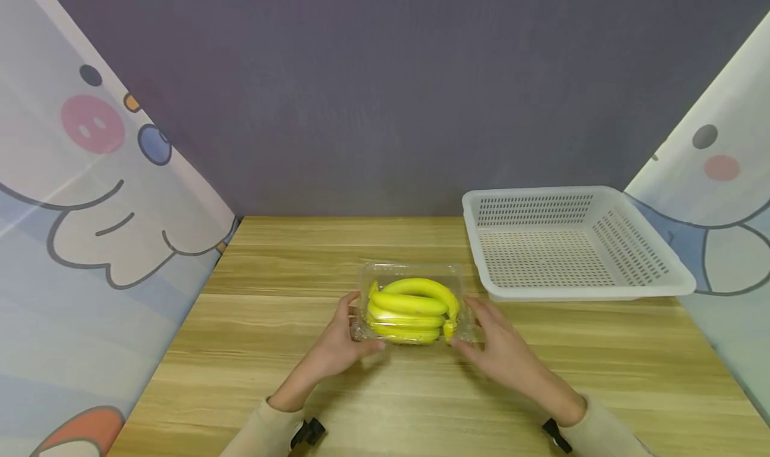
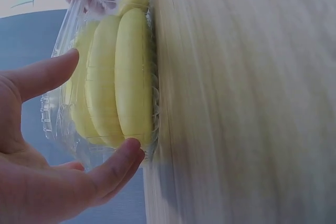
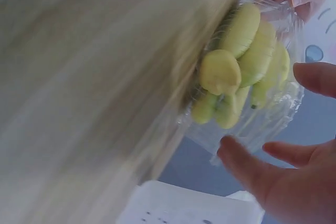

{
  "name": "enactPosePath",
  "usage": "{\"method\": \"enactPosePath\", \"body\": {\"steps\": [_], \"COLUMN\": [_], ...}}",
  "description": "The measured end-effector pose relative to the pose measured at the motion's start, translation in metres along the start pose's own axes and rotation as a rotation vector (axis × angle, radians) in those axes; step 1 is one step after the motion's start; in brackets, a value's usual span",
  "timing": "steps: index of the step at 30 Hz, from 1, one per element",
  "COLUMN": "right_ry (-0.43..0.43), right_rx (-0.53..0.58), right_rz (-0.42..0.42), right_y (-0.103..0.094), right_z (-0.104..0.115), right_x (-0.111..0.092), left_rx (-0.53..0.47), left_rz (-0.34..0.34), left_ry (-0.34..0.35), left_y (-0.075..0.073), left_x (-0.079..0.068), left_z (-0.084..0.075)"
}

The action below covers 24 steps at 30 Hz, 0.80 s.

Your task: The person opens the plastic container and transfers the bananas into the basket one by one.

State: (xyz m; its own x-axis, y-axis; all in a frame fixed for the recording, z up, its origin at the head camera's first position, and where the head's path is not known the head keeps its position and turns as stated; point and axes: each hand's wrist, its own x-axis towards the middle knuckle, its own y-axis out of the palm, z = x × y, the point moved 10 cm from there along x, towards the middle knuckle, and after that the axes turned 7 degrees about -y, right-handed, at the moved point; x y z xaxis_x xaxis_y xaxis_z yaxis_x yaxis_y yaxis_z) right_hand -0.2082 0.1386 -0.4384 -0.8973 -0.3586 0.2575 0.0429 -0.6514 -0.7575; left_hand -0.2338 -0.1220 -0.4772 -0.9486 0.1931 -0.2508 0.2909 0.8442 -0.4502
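Note:
A clear plastic clamshell box sits on the wooden table with several yellow bananas inside. My left hand is at the box's left end, its thumb along the front edge and its fingers by the side. At the opposite end is my right hand, thumb toward the front corner and fingers beside the wall. Thumb and fingers stand spread apart around the box in the left wrist view. The right wrist view shows the fingers loosely extended close to the box's end.
A white perforated plastic basket stands at the back right of the wooden table, just behind the right hand. A dark grey wall rises behind the table. Cartoon-printed sheets border both sides.

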Motion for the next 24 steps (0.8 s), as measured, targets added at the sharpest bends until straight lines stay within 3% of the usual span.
{"method": "enactPosePath", "body": {"steps": [9, 16, 24], "right_ry": [-0.238, -0.437, -0.521], "right_rx": [-0.296, -0.384, -0.422], "right_rz": [-0.062, -0.09, -0.078], "right_y": [-0.005, 0.003, 0.012], "right_z": [0.03, 0.046, 0.051], "right_x": [0.005, 0.01, 0.017], "left_rx": [-0.019, -0.058, -0.059], "left_rz": [0.004, 0.04, 0.061], "left_ry": [0.007, -0.016, -0.021], "left_y": [-0.001, 0.001, 0.001], "left_x": [0.003, 0.009, 0.013], "left_z": [0.003, 0.006, 0.008]}}
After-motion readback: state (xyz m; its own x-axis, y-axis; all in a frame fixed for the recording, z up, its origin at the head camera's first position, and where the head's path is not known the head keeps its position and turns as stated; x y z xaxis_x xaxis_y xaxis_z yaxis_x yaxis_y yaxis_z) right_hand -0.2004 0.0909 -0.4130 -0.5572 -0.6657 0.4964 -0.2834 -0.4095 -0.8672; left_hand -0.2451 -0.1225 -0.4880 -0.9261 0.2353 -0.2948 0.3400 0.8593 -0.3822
